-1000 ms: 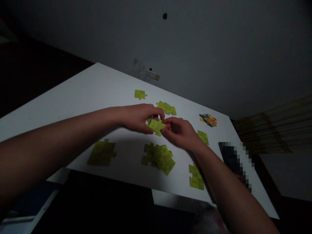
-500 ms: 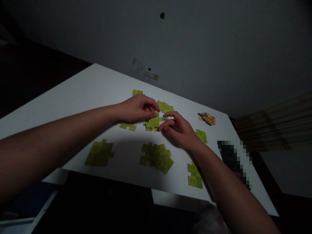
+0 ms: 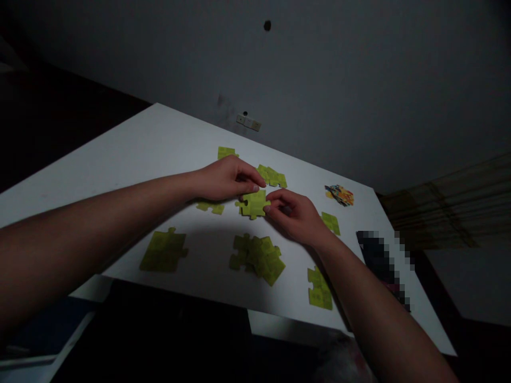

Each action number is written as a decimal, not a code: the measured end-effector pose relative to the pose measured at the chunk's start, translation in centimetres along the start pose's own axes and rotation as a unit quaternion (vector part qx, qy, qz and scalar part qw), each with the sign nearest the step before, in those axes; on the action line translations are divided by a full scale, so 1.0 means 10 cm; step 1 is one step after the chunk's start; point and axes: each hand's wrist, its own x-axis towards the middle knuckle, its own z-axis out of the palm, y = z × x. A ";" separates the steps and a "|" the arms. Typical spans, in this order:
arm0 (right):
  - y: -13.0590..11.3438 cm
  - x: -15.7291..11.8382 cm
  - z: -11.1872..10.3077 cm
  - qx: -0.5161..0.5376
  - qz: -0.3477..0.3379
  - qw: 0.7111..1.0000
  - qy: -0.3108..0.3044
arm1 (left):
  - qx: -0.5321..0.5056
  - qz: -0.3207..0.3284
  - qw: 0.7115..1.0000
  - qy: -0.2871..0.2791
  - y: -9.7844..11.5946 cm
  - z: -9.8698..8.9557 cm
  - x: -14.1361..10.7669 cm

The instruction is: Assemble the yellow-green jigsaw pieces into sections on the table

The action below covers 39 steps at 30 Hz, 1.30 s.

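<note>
A yellow-green puzzle piece [image 3: 254, 204] lies between my hands over the middle of the table, overlapping another piece. My left hand [image 3: 231, 178] is at its upper left, thumb and fingers curled close to its top edge. My right hand [image 3: 293, 213] pinches its right edge between thumb and fingers. Just behind them sits a small cluster of green pieces [image 3: 272, 175]. Another piece [image 3: 211, 207] is partly hidden under my left wrist. Nearer to me, overlapping green pieces [image 3: 264, 259] form a pile.
On the white table [image 3: 131, 143], single green pieces lie at front left [image 3: 164, 251], front right [image 3: 319, 289], right [image 3: 330, 223] and back [image 3: 227, 152]. A colourful pile [image 3: 339, 195] and a dark, pixelated object [image 3: 377, 260] are at the right. Behind stands a wall with sockets [image 3: 248, 122].
The piece between my hands has shifted slightly right and tilted upward into fuller view. My right hand's fingers have closed onto its right edge; my left fingers have moved slightly right.
</note>
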 end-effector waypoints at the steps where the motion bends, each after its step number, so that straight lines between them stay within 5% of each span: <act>1: 0.00 0.00 0.00 -0.001 0.005 1.000 0.003 | -0.004 -0.003 1.000 -0.001 0.01 0.00 0.00; 9: -0.02 0.02 0.01 -0.011 0.005 0.999 0.052 | -0.009 -0.012 1.000 0.003 0.02 0.02 -0.01; 17: 0.35 0.24 -0.19 -0.032 0.057 0.959 0.276 | 0.252 0.031 0.966 -0.053 -0.06 -0.02 -0.03; 21: 0.50 0.28 -0.31 -0.047 0.041 0.947 0.316 | 0.290 0.060 0.950 -0.097 -0.10 -0.04 -0.04; 30: 0.49 0.18 -0.30 -0.237 0.029 0.947 0.215 | 0.242 0.051 0.960 -0.129 -0.09 -0.05 -0.08; 39: 0.20 0.04 -0.11 -0.211 -0.089 0.973 0.029 | 0.234 0.051 0.963 -0.124 -0.12 -0.01 -0.08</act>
